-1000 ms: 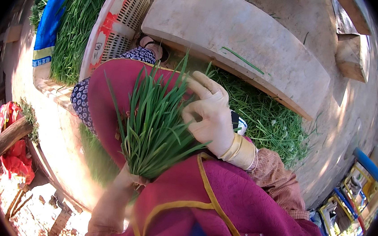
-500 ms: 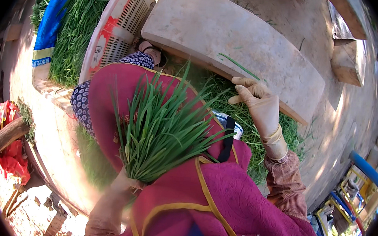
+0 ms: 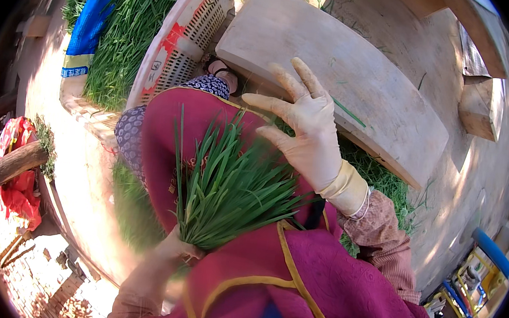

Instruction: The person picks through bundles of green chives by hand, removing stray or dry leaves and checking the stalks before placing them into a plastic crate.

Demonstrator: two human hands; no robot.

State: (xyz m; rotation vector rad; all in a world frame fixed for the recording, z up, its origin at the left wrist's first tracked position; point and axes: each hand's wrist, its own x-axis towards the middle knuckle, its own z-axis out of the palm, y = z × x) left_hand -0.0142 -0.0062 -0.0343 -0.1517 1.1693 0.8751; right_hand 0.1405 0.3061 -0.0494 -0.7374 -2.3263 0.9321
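A bunch of garlic chives (image 3: 228, 187) lies fanned across my lap, its long flat leaves pointing away and to the right. My left hand (image 3: 174, 247) closes around the bunch's near end; some of its fingers are hidden. Over the far right of the leaves, my gloved right hand (image 3: 308, 130) hovers with fingers spread and nothing in them. The glove is pale and thin. Beneath the bunch spreads a maroon apron (image 3: 317, 273) with yellow edging.
A long wooden board (image 3: 335, 69) stands ahead, one loose green leaf (image 3: 349, 111) on it. Cut greens (image 3: 379, 182) lie below. To the left are a pale plastic basket (image 3: 173, 49) with red marks and a heap of greens (image 3: 135, 33) by a blue sack (image 3: 97, 18).
My right hand has moved left from beside the board to above the leaves, and its bent fingers have spread. My left hand keeps hold of the chives. The whole view has shifted slightly.
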